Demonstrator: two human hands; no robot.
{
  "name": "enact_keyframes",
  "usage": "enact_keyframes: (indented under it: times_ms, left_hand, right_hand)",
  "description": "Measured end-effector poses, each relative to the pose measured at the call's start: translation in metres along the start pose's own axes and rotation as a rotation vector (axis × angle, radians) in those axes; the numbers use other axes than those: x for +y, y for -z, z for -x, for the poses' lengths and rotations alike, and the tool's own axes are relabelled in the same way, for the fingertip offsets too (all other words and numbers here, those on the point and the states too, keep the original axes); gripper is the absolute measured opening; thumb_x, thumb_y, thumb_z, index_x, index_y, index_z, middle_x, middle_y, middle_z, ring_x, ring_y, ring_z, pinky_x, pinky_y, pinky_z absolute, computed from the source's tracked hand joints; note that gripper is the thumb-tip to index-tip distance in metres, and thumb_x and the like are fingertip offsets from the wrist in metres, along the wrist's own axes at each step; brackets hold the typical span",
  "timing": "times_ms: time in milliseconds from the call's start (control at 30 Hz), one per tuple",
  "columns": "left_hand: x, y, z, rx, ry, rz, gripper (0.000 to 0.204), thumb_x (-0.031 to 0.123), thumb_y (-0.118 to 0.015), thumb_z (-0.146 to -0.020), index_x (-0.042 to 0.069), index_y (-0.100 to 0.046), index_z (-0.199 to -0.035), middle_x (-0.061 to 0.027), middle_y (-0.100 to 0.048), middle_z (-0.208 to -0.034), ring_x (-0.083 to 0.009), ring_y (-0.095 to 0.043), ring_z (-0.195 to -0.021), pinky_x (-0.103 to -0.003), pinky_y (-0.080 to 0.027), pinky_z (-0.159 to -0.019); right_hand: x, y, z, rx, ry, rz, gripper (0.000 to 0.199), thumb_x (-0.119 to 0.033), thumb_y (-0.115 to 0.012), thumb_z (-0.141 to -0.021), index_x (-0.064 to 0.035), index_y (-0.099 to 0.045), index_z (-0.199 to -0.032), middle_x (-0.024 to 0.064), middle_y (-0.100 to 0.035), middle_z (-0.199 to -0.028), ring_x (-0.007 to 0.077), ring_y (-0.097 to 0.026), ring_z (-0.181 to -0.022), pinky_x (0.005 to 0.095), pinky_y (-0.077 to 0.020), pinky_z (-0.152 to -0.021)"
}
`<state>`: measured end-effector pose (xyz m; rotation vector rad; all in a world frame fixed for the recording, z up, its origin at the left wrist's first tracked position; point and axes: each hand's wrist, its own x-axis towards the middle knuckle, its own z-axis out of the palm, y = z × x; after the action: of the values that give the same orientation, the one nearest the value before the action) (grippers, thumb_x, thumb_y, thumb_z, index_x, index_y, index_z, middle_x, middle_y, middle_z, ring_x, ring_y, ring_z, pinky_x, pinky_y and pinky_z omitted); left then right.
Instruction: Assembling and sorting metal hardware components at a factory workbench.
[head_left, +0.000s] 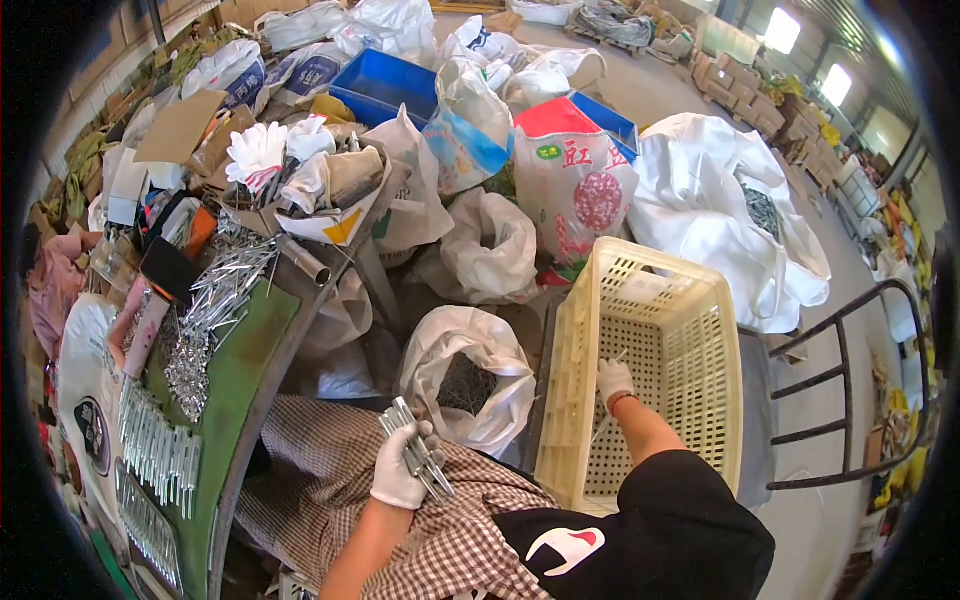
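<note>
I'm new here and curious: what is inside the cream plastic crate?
The gloved right hand is in the crate, a slim rod showing near its wrist. Some perforated floor shows; anything beneath the forearm is covered.

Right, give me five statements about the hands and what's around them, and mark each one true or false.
1. The left hand holds several metal rods. True.
2. A red band circles the wrist of the right hand. True.
3. The right hand is inside a blue bin. False: it is inside the pale yellow crate.
4. The green table is on the person's left, with metal pins laid on it. True.
5. Both hands are bare. False: both wear white gloves.
</note>
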<state>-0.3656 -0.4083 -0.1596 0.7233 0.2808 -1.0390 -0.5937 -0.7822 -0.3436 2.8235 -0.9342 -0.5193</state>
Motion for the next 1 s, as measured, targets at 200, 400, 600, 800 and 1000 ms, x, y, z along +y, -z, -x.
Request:
enact_keyframes:
  times_ms: [200,400,600,800,1000]
  left_hand:
    - [0.000,0.004,-0.001,0.005,-0.027,-0.002,0.027,0.018,-0.054,-0.092,0.011,-0.051,-0.119,-0.0026,-0.062,-0.090,-0.0148,-0.060,-0.075,-0.031,-0.053,-0.063]
    - [0.000,0.002,0.002,0.019,-0.023,-0.024,0.025,0.015,-0.053,-0.090,0.011,-0.052,-0.115,-0.0033,-0.061,-0.090,-0.0146,-0.059,-0.076,-0.032,-0.053,-0.064]
    - [0.001,0.006,0.003,-0.037,0.007,0.009,0.029,0.018,-0.057,-0.092,0.010,-0.053,-0.119,-0.0032,-0.064,-0.092,-0.0138,-0.061,-0.078,-0.030,-0.054,-0.062]
    - [0.002,-0.006,0.003,-0.130,0.083,0.078,0.030,0.018,-0.056,-0.093,0.008,-0.054,-0.121,-0.0035,-0.063,-0.102,-0.0134,-0.062,-0.084,-0.028,-0.054,-0.065]
    - [0.001,0.004,-0.006,-0.163,0.072,0.036,0.034,0.018,-0.056,-0.094,0.010,-0.050,-0.127,-0.0041,-0.061,-0.106,-0.0125,-0.061,-0.085,-0.027,-0.055,-0.068]
  right_hand:
    - [-0.001,0.011,0.008,-0.206,0.151,0.161,0.031,-0.022,-0.063,-0.080,-0.0102,-0.065,-0.109,0.0101,-0.063,-0.108,0.0283,-0.060,-0.103,0.0390,-0.0478,-0.084]
    - [-0.007,-0.032,0.051,-0.315,-0.055,-0.168,0.027,-0.027,-0.060,-0.080,-0.0074,-0.069,-0.098,0.0176,-0.069,-0.094,0.0349,-0.067,-0.089,0.0453,-0.0524,-0.076]
    - [-0.006,-0.038,0.062,-0.141,-0.627,-0.682,0.043,-0.030,-0.054,-0.084,-0.0004,-0.059,-0.115,0.0246,-0.064,-0.109,0.0392,-0.061,-0.103,0.0453,-0.0476,-0.092]
    - [0.087,-0.023,0.040,0.518,-0.829,-1.289,0.052,-0.046,-0.050,-0.091,0.0030,-0.061,-0.105,0.0161,-0.064,-0.088,0.0261,-0.059,-0.074,0.0405,-0.0465,-0.066]
    - [0.100,0.119,0.032,0.874,-0.680,-2.124,0.014,-0.022,-0.052,-0.086,-0.0116,-0.060,-0.081,0.0004,-0.056,-0.070,0.0128,-0.054,-0.057,0.0289,-0.0433,-0.055]
